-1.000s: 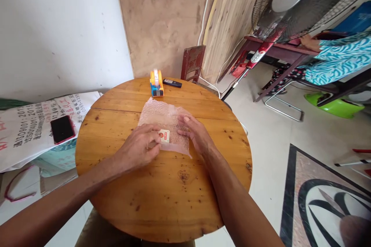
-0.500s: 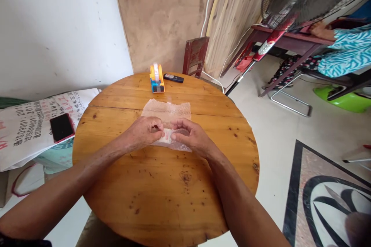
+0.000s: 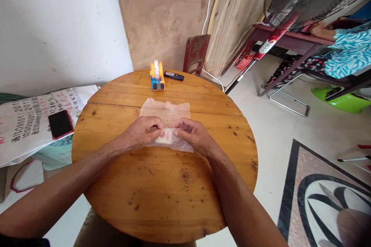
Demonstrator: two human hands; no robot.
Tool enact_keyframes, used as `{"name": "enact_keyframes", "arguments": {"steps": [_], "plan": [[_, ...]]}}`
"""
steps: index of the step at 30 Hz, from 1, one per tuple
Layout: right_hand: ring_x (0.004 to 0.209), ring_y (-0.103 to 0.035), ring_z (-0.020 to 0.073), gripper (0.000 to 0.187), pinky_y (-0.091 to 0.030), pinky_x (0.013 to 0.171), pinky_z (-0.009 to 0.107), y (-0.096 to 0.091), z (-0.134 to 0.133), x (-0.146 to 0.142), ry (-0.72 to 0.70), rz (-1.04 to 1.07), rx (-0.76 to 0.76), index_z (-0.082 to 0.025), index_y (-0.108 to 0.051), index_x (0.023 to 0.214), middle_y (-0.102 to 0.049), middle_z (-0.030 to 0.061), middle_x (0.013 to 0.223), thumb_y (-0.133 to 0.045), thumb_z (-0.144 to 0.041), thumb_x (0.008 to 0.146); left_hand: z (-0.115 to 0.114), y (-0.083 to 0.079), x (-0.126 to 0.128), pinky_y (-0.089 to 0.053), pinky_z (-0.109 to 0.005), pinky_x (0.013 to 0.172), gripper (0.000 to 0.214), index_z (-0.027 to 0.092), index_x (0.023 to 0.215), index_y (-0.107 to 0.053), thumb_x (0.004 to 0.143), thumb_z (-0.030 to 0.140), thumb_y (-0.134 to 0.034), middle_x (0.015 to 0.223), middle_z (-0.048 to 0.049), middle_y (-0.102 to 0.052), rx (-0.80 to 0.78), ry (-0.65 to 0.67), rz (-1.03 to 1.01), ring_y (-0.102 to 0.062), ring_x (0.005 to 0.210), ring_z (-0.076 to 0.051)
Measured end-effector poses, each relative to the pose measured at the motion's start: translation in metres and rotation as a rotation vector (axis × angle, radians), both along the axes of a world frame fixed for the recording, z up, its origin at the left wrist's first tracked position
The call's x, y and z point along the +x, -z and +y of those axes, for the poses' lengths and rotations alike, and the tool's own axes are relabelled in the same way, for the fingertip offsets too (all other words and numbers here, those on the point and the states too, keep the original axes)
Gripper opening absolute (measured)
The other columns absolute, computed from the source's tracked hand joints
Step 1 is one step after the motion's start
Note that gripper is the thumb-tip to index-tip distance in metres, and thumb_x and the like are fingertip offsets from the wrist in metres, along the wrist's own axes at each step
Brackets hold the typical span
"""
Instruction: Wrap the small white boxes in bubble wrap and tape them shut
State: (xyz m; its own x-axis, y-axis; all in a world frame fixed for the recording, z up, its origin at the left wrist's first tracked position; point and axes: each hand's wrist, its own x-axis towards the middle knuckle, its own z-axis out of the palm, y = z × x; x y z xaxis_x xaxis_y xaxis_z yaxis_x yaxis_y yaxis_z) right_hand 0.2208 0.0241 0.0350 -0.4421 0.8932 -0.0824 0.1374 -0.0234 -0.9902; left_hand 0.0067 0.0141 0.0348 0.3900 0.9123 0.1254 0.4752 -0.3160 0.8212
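Note:
A sheet of clear bubble wrap (image 3: 165, 109) lies on the round wooden table (image 3: 156, 197). On its near part, between my hands, sits a small white flat piece with red print (image 3: 167, 136); what it is I cannot make out. My left hand (image 3: 147, 129) is closed, thumb and fingertips pinched on the bubble wrap at the left of the white piece. From the right, my right hand (image 3: 193, 133) has its fingers curled and its thumb by the right side of the piece, closed on the wrap. The fingertips partly hide what they grip.
An orange and blue tape dispenser (image 3: 157, 79) and a dark remote-like object (image 3: 174, 76) stand at the table's far edge. A phone (image 3: 60, 124) rests on white sacks at left. Behind are a chair (image 3: 197, 52), a standing fan (image 3: 292, 0) and a seated person (image 3: 350, 52).
My hands have barely moved; slightly more of the white piece shows between them. The whole view has shifted a little.

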Motion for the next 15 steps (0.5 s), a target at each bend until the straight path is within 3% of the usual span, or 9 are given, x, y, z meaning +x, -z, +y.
{"name": "enact_keyframes", "arguments": {"steps": [6, 9, 12, 15], "plan": [[0.058, -0.051, 0.0125, 0.027, -0.037, 0.054, 0.025, 0.003, 0.0, 0.0, 0.01, -0.037, -0.019, -0.02, -0.063, 0.083, -0.062, -0.0013, 0.071, -0.072, -0.042, 0.07, 0.005, 0.001, 0.001, -0.034, -0.02, 0.052, 0.013, 0.017, 0.073, -0.063, 0.078, 0.029, -0.059, 0.064, 0.003, -0.06, -0.059, -0.009, -0.01, -0.048, 0.056, -0.01], [0.056, -0.047, 0.012, 0.025, -0.034, 0.052, 0.025, 0.008, 0.003, 0.002, 0.024, -0.136, 0.055, -0.021, -0.062, 0.084, -0.057, -0.0031, 0.064, -0.069, -0.042, 0.073, 0.008, 0.003, 0.001, -0.039, -0.021, 0.056, 0.012, 0.017, 0.075, -0.061, 0.077, 0.029, -0.059, 0.067, 0.0018, -0.061, -0.085, -0.002, -0.012, -0.053, 0.061, -0.012], [0.059, -0.048, 0.014, 0.021, -0.035, 0.055, 0.026, 0.014, 0.007, 0.005, 0.061, -0.341, 0.243, -0.02, -0.063, 0.088, -0.055, -0.0026, 0.064, -0.065, -0.037, 0.075, 0.01, 0.005, 0.001, -0.044, -0.023, 0.064, 0.012, 0.018, 0.083, -0.06, 0.077, 0.027, -0.059, 0.077, 0.0005, -0.065, -0.103, 0.006, -0.036, -0.058, 0.071, -0.014], [0.076, -0.056, 0.0198, 0.022, -0.041, 0.068, 0.031, 0.015, 0.008, 0.005, 0.145, -0.542, 0.563, -0.019, -0.065, 0.095, -0.065, 0.0037, 0.081, -0.063, -0.024, 0.074, 0.012, 0.007, 0.001, -0.046, -0.025, 0.07, 0.014, 0.018, 0.089, -0.061, 0.077, 0.025, -0.058, 0.083, 0.0, -0.066, -0.094, 0.015, -0.023, -0.06, 0.076, -0.014]]}}
